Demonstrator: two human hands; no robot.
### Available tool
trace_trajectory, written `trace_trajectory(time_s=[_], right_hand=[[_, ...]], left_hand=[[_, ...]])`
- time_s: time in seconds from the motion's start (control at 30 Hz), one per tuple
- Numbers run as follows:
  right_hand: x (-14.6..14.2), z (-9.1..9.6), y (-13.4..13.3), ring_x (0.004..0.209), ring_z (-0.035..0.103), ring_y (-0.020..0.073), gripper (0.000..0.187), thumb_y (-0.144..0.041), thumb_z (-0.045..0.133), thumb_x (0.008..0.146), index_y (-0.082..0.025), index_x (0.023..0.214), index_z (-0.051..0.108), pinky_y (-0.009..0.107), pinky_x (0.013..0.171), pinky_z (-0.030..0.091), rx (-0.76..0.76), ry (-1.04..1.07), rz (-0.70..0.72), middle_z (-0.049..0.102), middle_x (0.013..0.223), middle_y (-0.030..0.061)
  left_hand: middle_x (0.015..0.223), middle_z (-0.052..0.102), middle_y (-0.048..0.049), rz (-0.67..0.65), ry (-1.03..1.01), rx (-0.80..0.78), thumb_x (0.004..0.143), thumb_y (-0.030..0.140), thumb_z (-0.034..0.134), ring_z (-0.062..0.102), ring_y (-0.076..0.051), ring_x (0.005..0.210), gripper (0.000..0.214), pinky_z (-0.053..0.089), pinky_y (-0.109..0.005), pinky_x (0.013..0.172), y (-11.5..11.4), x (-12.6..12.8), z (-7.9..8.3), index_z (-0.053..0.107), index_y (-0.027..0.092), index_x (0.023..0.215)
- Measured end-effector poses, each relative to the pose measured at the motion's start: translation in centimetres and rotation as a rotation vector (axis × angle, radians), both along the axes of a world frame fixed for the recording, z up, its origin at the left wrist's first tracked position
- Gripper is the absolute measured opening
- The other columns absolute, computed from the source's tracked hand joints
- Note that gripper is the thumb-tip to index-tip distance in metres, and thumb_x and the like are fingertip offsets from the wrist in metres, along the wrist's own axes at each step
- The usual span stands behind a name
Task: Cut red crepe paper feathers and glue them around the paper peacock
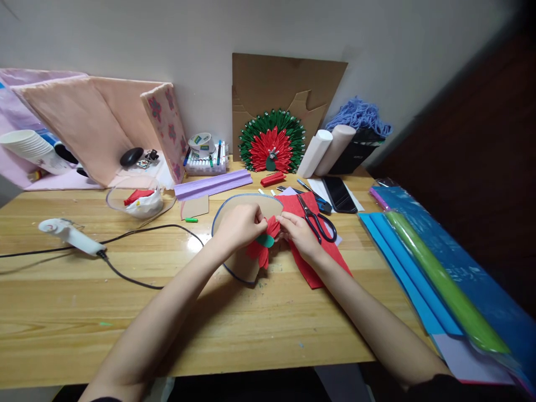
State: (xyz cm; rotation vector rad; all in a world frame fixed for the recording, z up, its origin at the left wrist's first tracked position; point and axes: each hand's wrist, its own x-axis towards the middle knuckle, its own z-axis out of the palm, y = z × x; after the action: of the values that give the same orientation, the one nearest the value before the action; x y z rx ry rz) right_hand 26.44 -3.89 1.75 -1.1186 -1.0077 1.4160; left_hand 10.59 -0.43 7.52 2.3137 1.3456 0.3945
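Note:
My left hand (239, 224) and my right hand (300, 235) meet over a cardboard fan shape with a blue rim (234, 262). Both pinch red folded paper petals (263, 251) that sit around a small green piece (265, 241) on the cardboard. The fingers of both hands are closed on the petals. A red felt sheet (312, 273) lies under my right hand, and black-handled scissors (319, 223) rest on it just beyond.
A glue gun (71, 234) with a black cord lies left. A clear bowl (136, 202), a purple paper strip (213, 184), a marker box (206, 162), a finished red-green fan (273, 142), a phone (339, 194) and blue and green sheets (435, 273) surround the work.

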Motion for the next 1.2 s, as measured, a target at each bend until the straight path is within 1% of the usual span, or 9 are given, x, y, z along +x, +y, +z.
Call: trace_trajectory(time_s=[0.2,0.3,0.47,0.6,0.73,0.9,1.07,1.2], right_hand=[[0.1,-0.3,0.1,0.048,0.055,0.0114,0.029,-0.045,0.068,0.069,-0.019,0.065,0.055,0.024,0.048,0.051,0.019,-0.020,-0.004,0.059,0.058,-0.0035],[0.1,-0.2,0.1,0.049,0.056,0.0120,0.029,-0.045,0.067,0.069,-0.020,0.065,0.054,0.024,0.048,0.051,0.020,-0.033,-0.011,0.060,0.059,-0.0030],[0.1,-0.1,0.0,0.049,0.055,0.0118,0.031,-0.046,0.066,0.069,-0.020,0.062,0.050,0.024,0.048,0.050,0.017,-0.052,-0.034,0.058,0.056,-0.0042],[0.1,0.1,0.0,0.049,0.055,0.0120,0.032,-0.048,0.066,0.068,-0.020,0.063,0.050,0.024,0.047,0.050,0.019,-0.061,-0.040,0.056,0.054,-0.0047],[0.1,0.2,0.1,0.049,0.054,0.0119,0.033,-0.048,0.067,0.067,-0.021,0.061,0.050,0.023,0.047,0.050,0.023,-0.063,-0.051,0.055,0.053,-0.0046],[0.1,0.1,0.1,0.049,0.055,0.0127,0.032,-0.048,0.066,0.068,-0.021,0.061,0.050,0.025,0.048,0.050,0.013,-0.086,-0.046,0.055,0.053,-0.0041],[0.2,0.0,0.0,0.049,0.055,0.0124,0.030,-0.047,0.066,0.069,-0.021,0.064,0.053,0.025,0.049,0.051,0.022,-0.077,-0.036,0.058,0.057,-0.0033],[0.2,0.0,0.1,0.049,0.055,0.0124,0.029,-0.046,0.066,0.069,-0.020,0.064,0.054,0.025,0.049,0.051,0.020,-0.080,-0.046,0.060,0.059,-0.0027]], left_hand=[[0.073,0.067,-0.0042,0.039,0.011,-0.026,0.074,0.027,0.050,0.060,-0.018,0.068,0.013,0.037,-0.026,0.055,0.0,0.0,0.0,0.058,0.018,0.070],[0.073,0.068,-0.0038,0.038,0.006,-0.034,0.074,0.027,0.051,0.060,-0.017,0.068,0.013,0.037,-0.025,0.056,0.0,-0.1,0.0,0.059,0.019,0.070],[0.073,0.067,-0.0043,0.012,-0.015,-0.029,0.078,0.032,0.051,0.060,-0.017,0.067,0.018,0.037,-0.025,0.055,0.2,-0.1,-0.1,0.061,0.018,0.072],[0.072,0.067,-0.0036,-0.045,-0.051,-0.059,0.078,0.036,0.054,0.059,-0.016,0.066,0.020,0.036,-0.024,0.054,0.5,-0.3,0.1,0.062,0.018,0.074],[0.072,0.068,-0.0029,-0.090,-0.079,-0.107,0.074,0.034,0.061,0.060,-0.016,0.067,0.017,0.038,-0.024,0.055,0.7,-0.6,0.1,0.063,0.017,0.076],[0.069,0.067,-0.0015,-0.121,-0.117,-0.140,0.070,0.029,0.065,0.061,-0.015,0.066,0.014,0.039,-0.023,0.055,0.9,-0.7,-0.4,0.063,0.017,0.077],[0.069,0.067,-0.0016,-0.138,-0.097,-0.124,0.069,0.025,0.065,0.060,-0.015,0.065,0.012,0.039,-0.023,0.055,0.9,-0.8,-0.5,0.063,0.017,0.078],[0.072,0.067,-0.0021,-0.103,-0.057,-0.089,0.070,0.026,0.062,0.060,-0.015,0.067,0.012,0.039,-0.024,0.056,0.5,-0.7,-0.3,0.062,0.018,0.078]])
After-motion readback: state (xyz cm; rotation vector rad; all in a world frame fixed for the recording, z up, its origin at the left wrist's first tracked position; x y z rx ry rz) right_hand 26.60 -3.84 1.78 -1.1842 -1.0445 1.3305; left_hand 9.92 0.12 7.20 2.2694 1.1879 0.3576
